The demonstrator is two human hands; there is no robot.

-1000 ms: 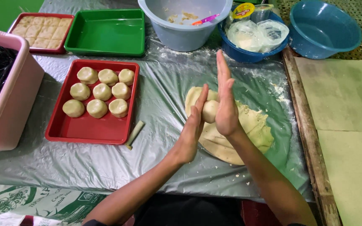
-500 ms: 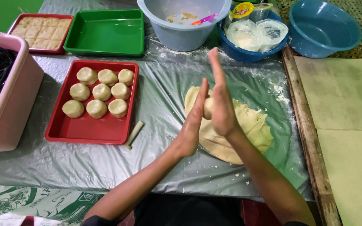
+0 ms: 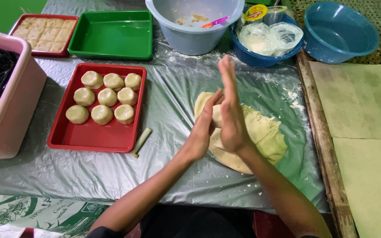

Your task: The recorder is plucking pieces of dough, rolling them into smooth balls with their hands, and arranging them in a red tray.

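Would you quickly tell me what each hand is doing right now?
Left hand: open palm pressed against the dough ball.
Right hand: open and flat, fingers straight, pressing the same dough ball from the other side.

Red tray (image 3: 89, 139) at left, eight dough rounds (image 3: 106, 97) in upper half. Small pale stick (image 3: 141, 142) just beside tray's right edge. Green tray (image 3: 111, 48) behind it. Second red tray (image 3: 20, 24) with flat squares, far left. Pink bin (image 3: 16, 110), black bag inside. Grey bowl (image 3: 190, 37), two blue basins (image 3: 345, 44) along top.
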